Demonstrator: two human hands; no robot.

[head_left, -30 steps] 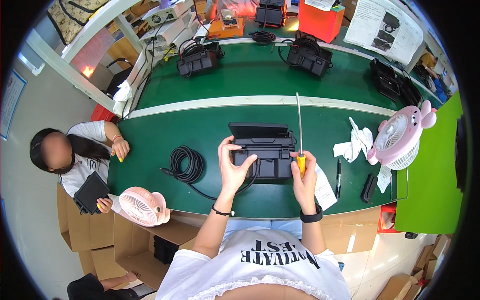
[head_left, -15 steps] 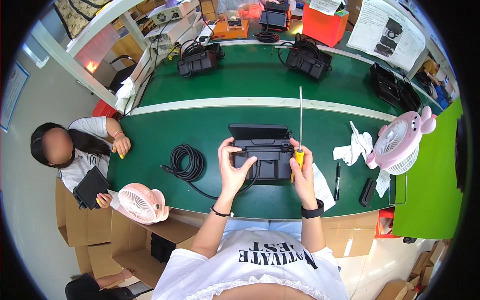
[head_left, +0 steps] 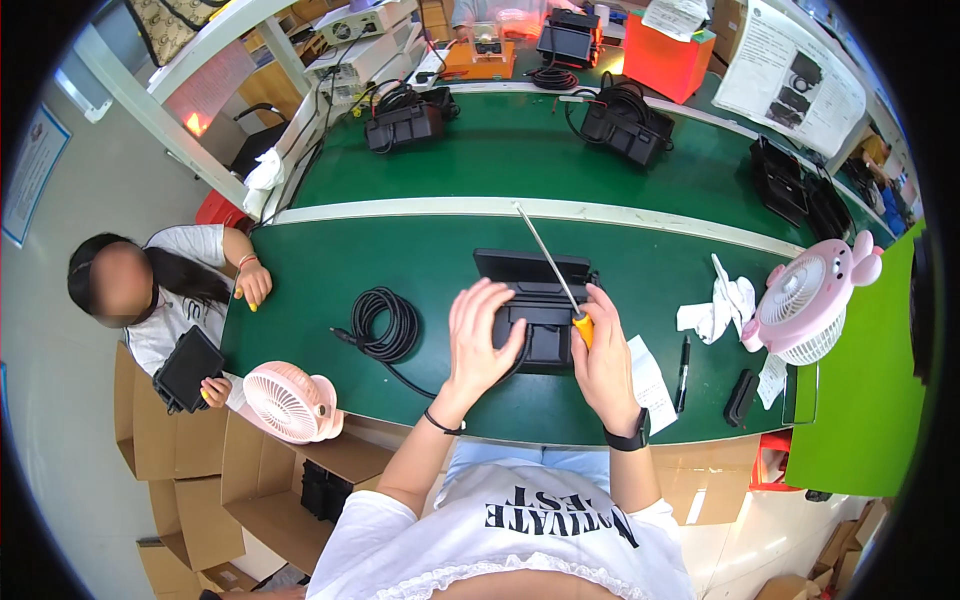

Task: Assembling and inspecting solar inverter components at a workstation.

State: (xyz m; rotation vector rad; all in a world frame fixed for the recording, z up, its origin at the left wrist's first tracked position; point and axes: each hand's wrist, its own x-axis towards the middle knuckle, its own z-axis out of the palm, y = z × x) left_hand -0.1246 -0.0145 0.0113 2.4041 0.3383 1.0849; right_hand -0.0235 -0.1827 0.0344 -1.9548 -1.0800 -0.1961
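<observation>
An opened black plastic case sits on the green table in front of me, its lid tilted up at the far side. Over the case's left side my left hand is open, fingers stretched and thumb apart; whether it touches the case I cannot tell. At the right side, my right hand is closed around the yellow handle of a screwdriver. Its long shaft slants up and left across the lid. A coiled black cable lies left of the case and runs behind my left hand.
Left, another person holds a black flat case near a pink fan. Right are a white cloth, a paper slip, a pen, a small black object and a pink animal-shaped fan. Black cases stand beyond the white rail.
My left hand has lifted off the case's edge and its fingers have straightened. The screwdriver has swung from upright to a leftward slant. The whole view has shifted slightly.
</observation>
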